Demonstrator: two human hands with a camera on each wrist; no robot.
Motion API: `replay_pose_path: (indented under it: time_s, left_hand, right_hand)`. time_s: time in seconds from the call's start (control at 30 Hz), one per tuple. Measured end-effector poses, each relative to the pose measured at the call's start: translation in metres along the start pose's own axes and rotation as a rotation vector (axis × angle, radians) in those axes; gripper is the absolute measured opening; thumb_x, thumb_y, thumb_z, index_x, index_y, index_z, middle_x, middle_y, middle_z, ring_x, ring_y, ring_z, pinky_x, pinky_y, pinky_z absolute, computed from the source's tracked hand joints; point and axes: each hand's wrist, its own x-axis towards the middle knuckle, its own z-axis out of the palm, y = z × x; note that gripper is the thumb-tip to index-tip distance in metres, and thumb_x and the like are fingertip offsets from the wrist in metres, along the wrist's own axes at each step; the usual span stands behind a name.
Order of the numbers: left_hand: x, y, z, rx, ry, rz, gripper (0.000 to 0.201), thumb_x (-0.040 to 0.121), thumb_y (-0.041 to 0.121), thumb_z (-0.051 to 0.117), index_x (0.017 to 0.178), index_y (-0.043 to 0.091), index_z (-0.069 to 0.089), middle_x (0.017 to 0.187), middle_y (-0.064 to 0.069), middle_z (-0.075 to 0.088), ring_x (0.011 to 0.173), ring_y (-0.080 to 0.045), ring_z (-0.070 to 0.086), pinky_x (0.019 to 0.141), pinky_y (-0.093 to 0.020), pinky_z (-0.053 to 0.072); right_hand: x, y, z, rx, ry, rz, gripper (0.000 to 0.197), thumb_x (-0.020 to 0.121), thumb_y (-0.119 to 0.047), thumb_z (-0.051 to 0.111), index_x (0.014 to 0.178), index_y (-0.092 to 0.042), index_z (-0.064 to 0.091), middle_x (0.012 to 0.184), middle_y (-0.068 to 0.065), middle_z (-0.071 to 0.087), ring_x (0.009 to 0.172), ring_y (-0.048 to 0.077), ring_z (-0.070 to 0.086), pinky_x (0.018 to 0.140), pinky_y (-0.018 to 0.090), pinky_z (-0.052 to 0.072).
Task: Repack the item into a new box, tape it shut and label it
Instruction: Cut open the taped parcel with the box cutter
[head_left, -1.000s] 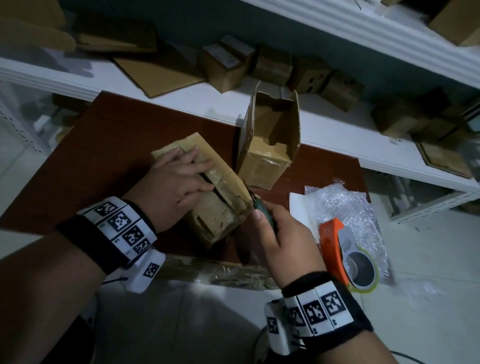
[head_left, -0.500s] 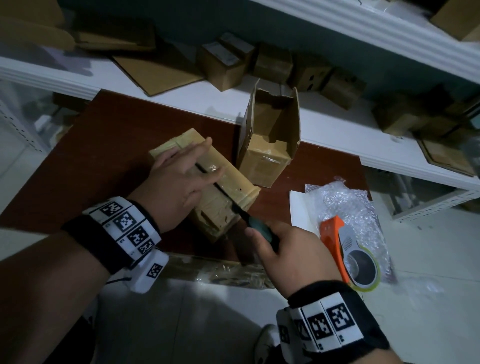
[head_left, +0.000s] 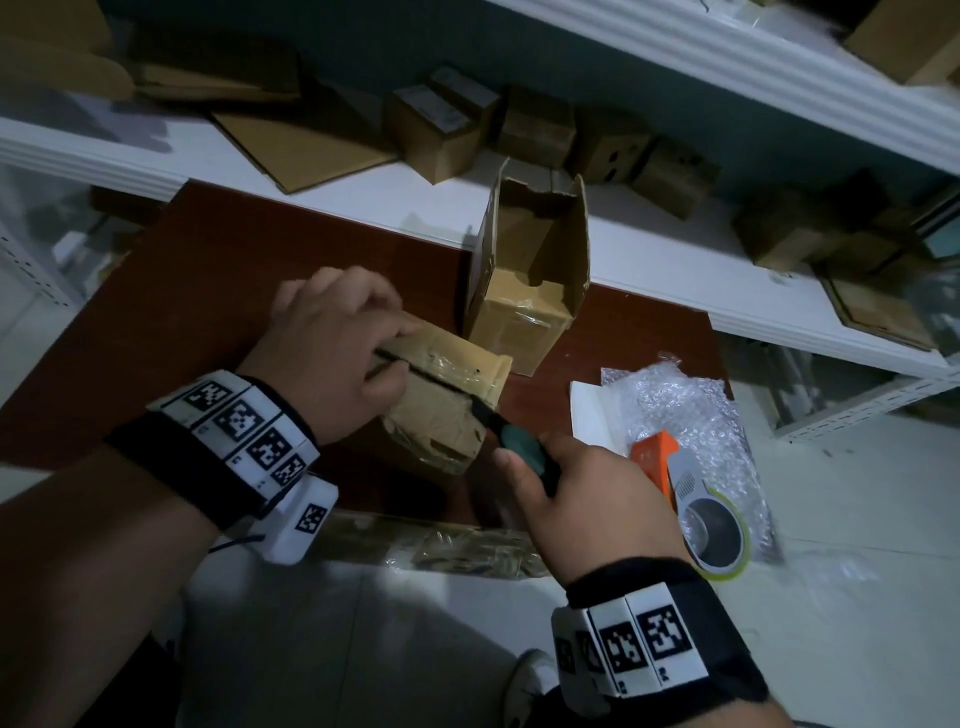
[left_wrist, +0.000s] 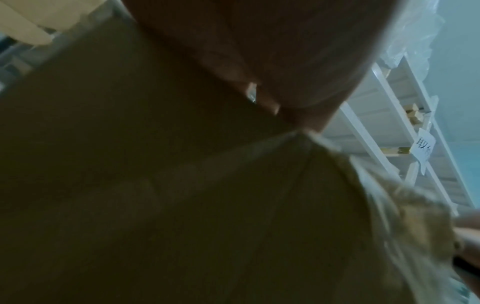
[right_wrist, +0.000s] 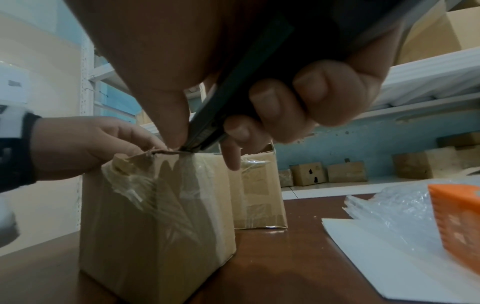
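A taped old cardboard box (head_left: 447, 410) lies on the brown table (head_left: 218, 291), with a dark slit along its top seam. My left hand (head_left: 332, 343) grips its far top, fingers curled over a flap edge and thumb by the slit. In the right wrist view that left hand (right_wrist: 91, 144) pinches the raised flap of the box (right_wrist: 155, 216). My right hand (head_left: 566, 488) grips a dark green box cutter (head_left: 519, 441), its blade at the near end of the seam. An empty new box (head_left: 524, 280) stands open just behind. The left wrist view is dark and blurred, mostly cardboard (left_wrist: 233, 205).
An orange tape dispenser (head_left: 685, 493) lies on bubble wrap (head_left: 691, 410) and white sheets (head_left: 587, 410) at the table's right end. Crumpled clear plastic (head_left: 457, 545) hangs at the near edge. A white shelf (head_left: 363, 192) behind holds several small boxes and flat cardboard.
The cutter has drawn back along the top seam to its near end, leaving an open slit. My left hand went from lying flat on the box to curling round the flap.
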Motion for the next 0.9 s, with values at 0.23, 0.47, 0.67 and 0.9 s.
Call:
replay_pose_path:
  time_s: [0.23,0.47,0.67,0.9]
  left_hand:
    - [0.006,-0.001,-0.003,0.016,-0.174,-0.001,0.065,0.076,0.061,0.043,0.139,0.042,0.047,0.127,0.015,0.051,0.12,-0.012,0.042,0.108,-0.04,0.025]
    - [0.005,-0.009,-0.005,-0.041,-0.197,0.021,0.064,0.078,0.074,0.034,0.131,0.046,0.056,0.117,0.017,0.053,0.103,-0.006,0.038,0.089,-0.032,0.031]
    - [0.002,-0.012,-0.003,-0.016,-0.214,0.043,0.052,0.09,0.066,0.038,0.13,0.042,0.059,0.127,0.012,0.058,0.117,-0.017,0.048,0.095,-0.038,0.036]
    - [0.003,-0.007,-0.007,-0.01,-0.227,0.017,0.043,0.095,0.054,0.044,0.133,0.039,0.058,0.133,0.009,0.057,0.122,-0.02,0.046,0.099,-0.037,0.033]
  right_hand:
    - [-0.003,-0.003,-0.003,-0.029,-0.022,-0.022,0.05,0.094,-0.072,0.034,0.118,-0.035,0.056,0.081,-0.005,0.064,0.088,0.022,0.067,0.06,0.032,0.046]
    - [-0.001,-0.006,-0.006,-0.061,-0.038,-0.029,0.053,0.094,-0.072,0.031,0.131,-0.039,0.051,0.094,-0.005,0.071,0.091,0.021,0.067,0.067,0.034,0.053]
    - [0.003,-0.004,-0.008,-0.084,-0.051,-0.049,0.052,0.094,-0.073,0.031,0.121,-0.037,0.057,0.087,-0.005,0.069,0.086,0.019,0.066,0.06,0.032,0.047]
    - [0.001,-0.003,-0.018,-0.074,-0.055,-0.045,0.053,0.093,-0.074,0.032,0.123,-0.037,0.055,0.083,-0.005,0.066,0.088,0.02,0.067,0.062,0.033,0.049]
